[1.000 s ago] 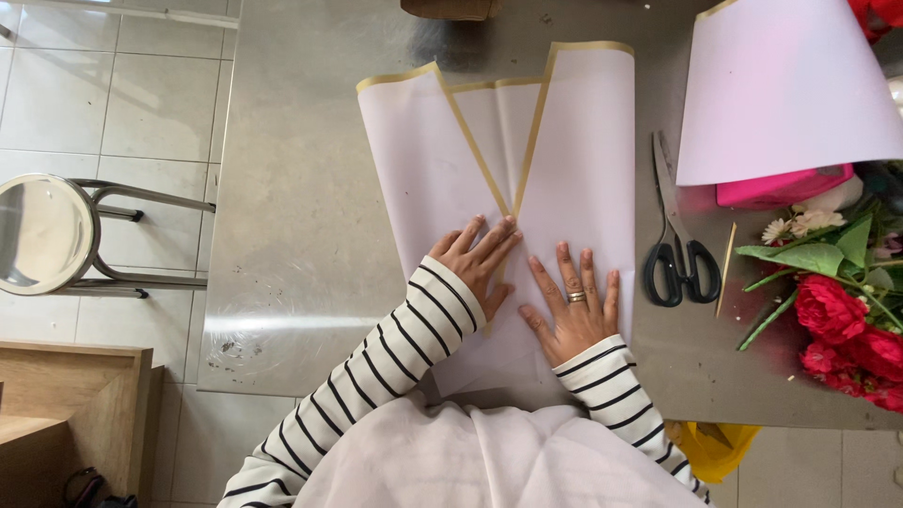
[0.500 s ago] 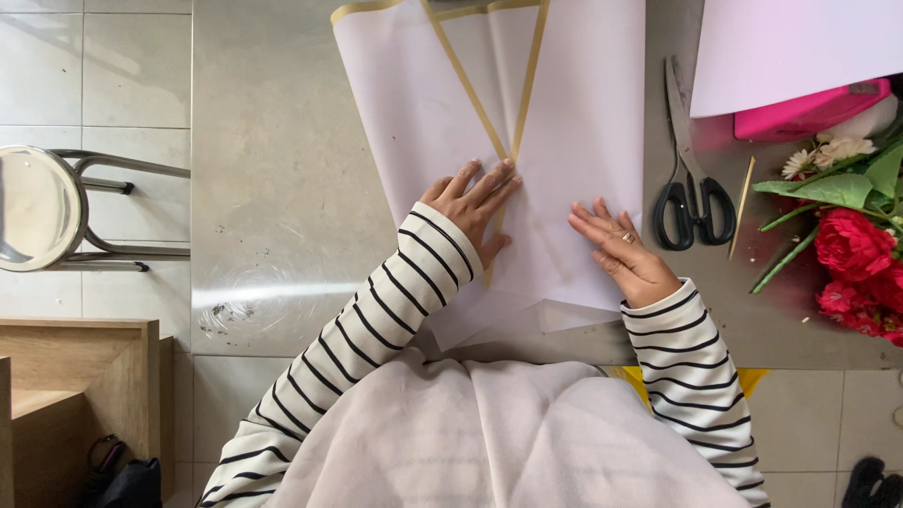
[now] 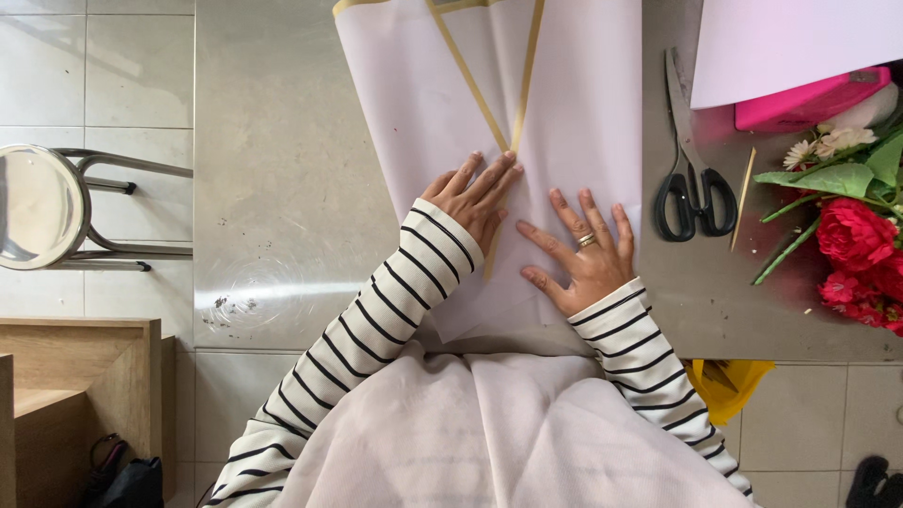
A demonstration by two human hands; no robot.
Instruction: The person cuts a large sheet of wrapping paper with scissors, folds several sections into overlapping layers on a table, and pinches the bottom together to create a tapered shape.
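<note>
Left hand: flat, fingers spread open, pressing the pale lilac wrapping paper with gold-edged folds on the grey table. Right hand: likewise flat and open on the paper, ring on one finger. Black-handled scissors just beside the paper; thin wooden stick; red flowers, possibly artificial.

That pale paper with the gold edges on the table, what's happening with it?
A person in a striped top presses both hands flat on the folded wrapping paper. The left hand lies on the gold-edged fold, and the right hand, wearing a ring, lies beside it. Black scissors and red flowers lie to the right.
</note>
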